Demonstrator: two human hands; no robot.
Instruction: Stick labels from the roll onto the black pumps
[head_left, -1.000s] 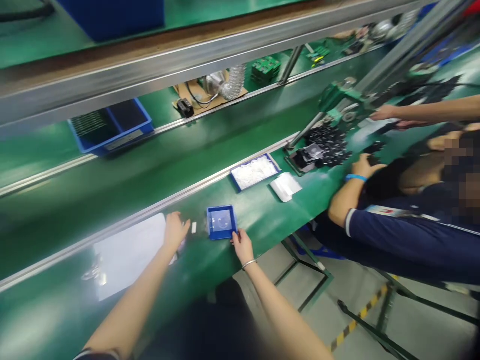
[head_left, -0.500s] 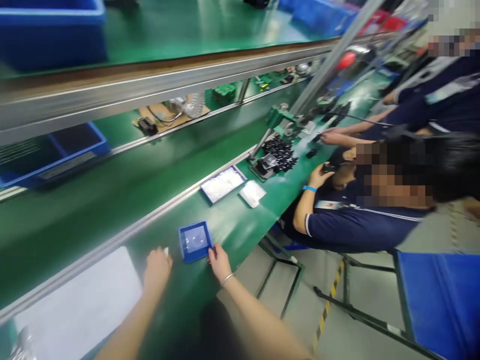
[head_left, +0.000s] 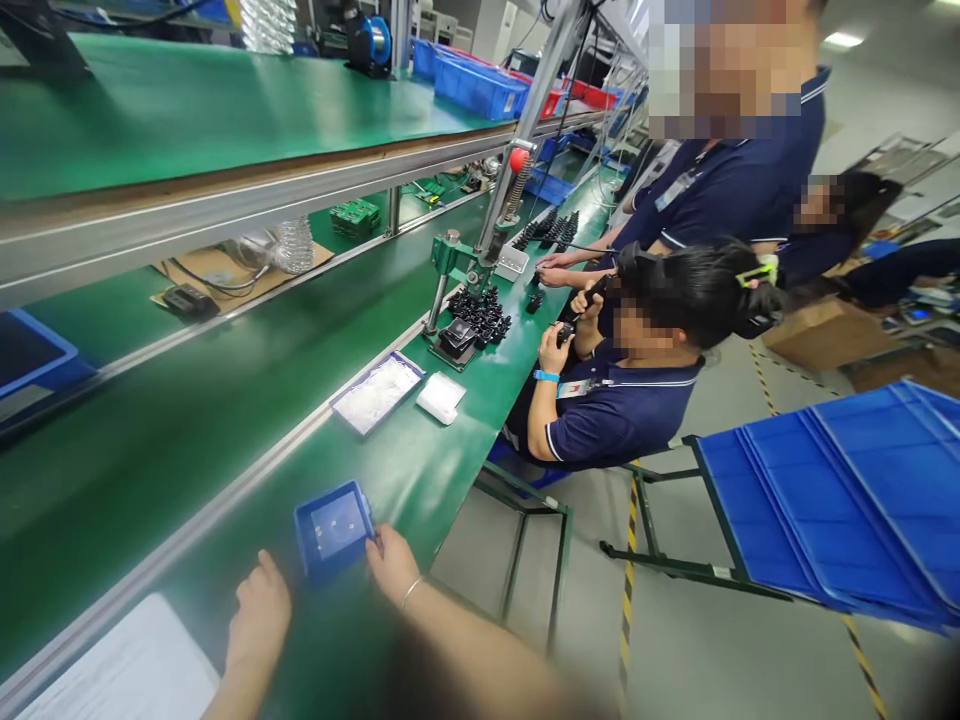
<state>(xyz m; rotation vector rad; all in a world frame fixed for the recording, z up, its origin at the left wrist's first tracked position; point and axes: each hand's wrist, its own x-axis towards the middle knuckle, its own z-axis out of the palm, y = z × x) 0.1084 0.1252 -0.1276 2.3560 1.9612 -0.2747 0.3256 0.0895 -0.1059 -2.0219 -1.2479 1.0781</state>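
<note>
My right hand (head_left: 391, 565) pinches the near right corner of a small blue tray (head_left: 337, 550) on the green workbench. A few tiny light-coloured ring-like pieces (head_left: 335, 524) lie in the tray. To the left of the tray, apart from it, my left hand (head_left: 259, 612) hovers over the bench with its fingers curled together. Whatever those fingers hold, if anything, is hidden. Below that hand lies a white sheet or board (head_left: 139, 665), partly cut off by the view.
Beyond the tray are a shallow box of white material (head_left: 379, 393) and a white packet (head_left: 441, 397). A green hand press (head_left: 459, 262) stands by piled black parts (head_left: 487, 318). Co-workers (head_left: 622, 400) sit and stand along the right edge. A shelf (head_left: 262, 205) overhangs the left.
The view has swung right, showing more co-workers. My right hand stays on the blue tray. A small white piece seen in my left fingers before is no longer visible.
</note>
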